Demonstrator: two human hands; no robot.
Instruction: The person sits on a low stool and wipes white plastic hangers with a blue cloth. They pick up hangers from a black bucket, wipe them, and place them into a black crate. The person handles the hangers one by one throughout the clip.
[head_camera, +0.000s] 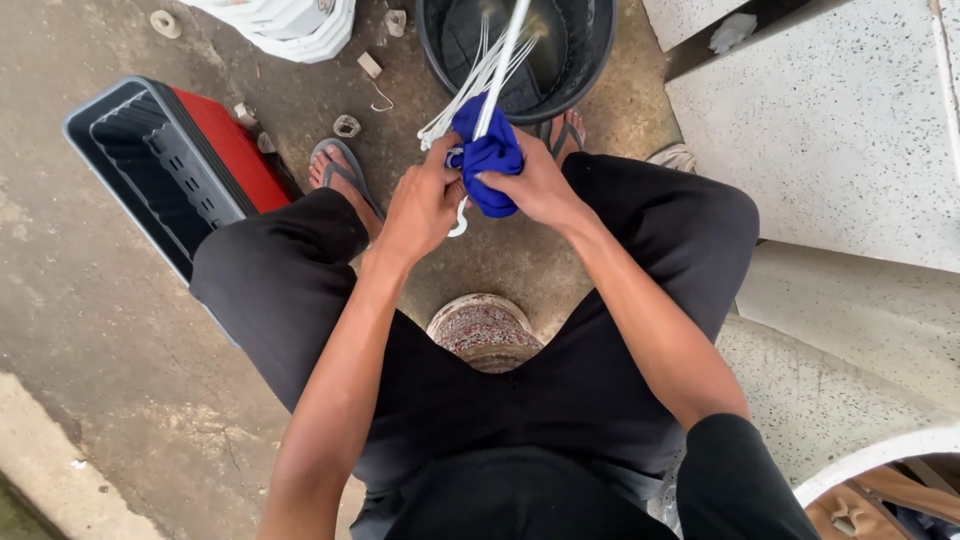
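— Above the patterned stool (484, 328), what does the head camera show the person holding?

— A bunched blue cloth (490, 158), gripped from both sides. The left hand (422, 205) has its fingers (441, 168) curled shut on the cloth's left edge, and the right hand (537, 185) is wrapped closed over its right side. The two hands nearly touch across the cloth.

— What is the cloth wrapped on?

— A white rod (503, 55) that runs up and away from the cloth, with a fan of thin white wires (470, 85) spreading beside it. A small white hook (460, 218) hangs just below the cloth, by the left thumb. Whether either hand also presses on the rod under the cloth cannot be told.

— And around the cloth?

— Beyond it stands a black bucket (600, 45) holding dark water; the rod and wires cross over its rim. To the left of the cloth, well apart, lies a red and black crate (225, 140) on the concrete floor (90, 330). Past the crate sits a stack of white plastic pieces (300, 25). To the right of the cloth rises a speckled white slab (830, 130). The person sits with knees spread in black trousers, feet in sandals (340, 165) near the bucket.
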